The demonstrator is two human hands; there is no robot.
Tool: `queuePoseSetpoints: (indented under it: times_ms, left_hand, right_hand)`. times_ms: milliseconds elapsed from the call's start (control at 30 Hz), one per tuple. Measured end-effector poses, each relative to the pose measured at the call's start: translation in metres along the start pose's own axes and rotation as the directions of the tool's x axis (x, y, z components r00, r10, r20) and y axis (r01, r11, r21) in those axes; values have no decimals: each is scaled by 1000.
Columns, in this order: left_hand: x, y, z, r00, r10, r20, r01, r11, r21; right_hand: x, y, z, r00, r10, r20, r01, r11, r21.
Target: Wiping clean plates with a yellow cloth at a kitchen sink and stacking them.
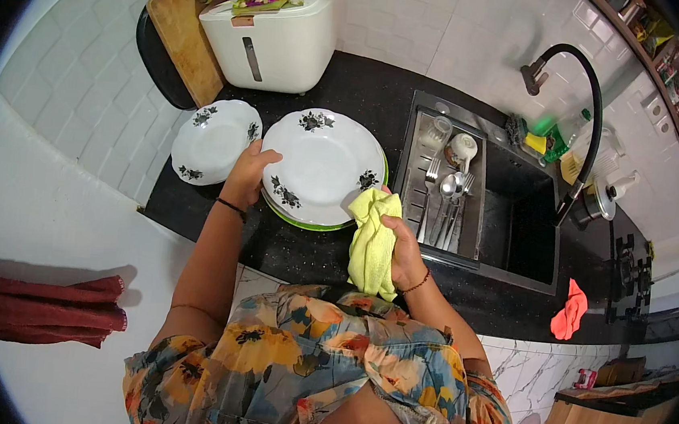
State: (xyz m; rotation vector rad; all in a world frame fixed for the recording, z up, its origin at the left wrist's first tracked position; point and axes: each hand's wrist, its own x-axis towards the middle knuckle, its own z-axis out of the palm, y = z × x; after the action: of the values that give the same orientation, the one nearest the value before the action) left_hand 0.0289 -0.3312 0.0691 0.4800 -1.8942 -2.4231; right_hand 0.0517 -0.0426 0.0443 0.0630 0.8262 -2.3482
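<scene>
My left hand [249, 174] grips the left rim of a large white plate [322, 165] with dark flower prints, its thumb on top and its other fingers mostly hidden. Below that plate show the rims of another white plate and a green plate [314, 227]. A crumpled yellow-green cloth [375, 245] is held in my right hand [406, 251] and touches the plate's lower right rim. Just left of my left hand lies a smaller white plate [215, 140] with the same dark flowers.
Right of the plates, a sink drainer [413, 218] holds a glass [437, 130], a cup [462, 149], forks and spoons [447, 188]. Over the black basin [517, 227] arches a black faucet [593, 113]. A white container [269, 42] and wooden cutting board [179, 34] stand behind. A coral cloth [570, 311] lies right.
</scene>
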Motion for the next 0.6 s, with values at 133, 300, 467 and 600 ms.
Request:
queuePoseSetpoints:
  times_ms: [133, 300, 467, 600]
  left_hand:
    - [-16, 6, 13, 999, -33, 30, 37, 991, -131]
    - [-29, 6, 19, 993, -72, 95, 90, 978, -191]
    - [-56, 6, 54, 992, 72, 108, -49, 978, -205]
    - [-70, 17, 101, 999, 12, 40, -3, 977, -215]
  right_hand:
    - [0, 1, -2, 998, -11, 62, 8, 999, 49]
    - [-5, -3, -6, 996, 10, 93, -21, 993, 120]
    - [-22, -9, -6, 992, -31, 121, 12, 988, 151]
    - [-49, -30, -22, 982, -93, 167, 73, 990, 122]
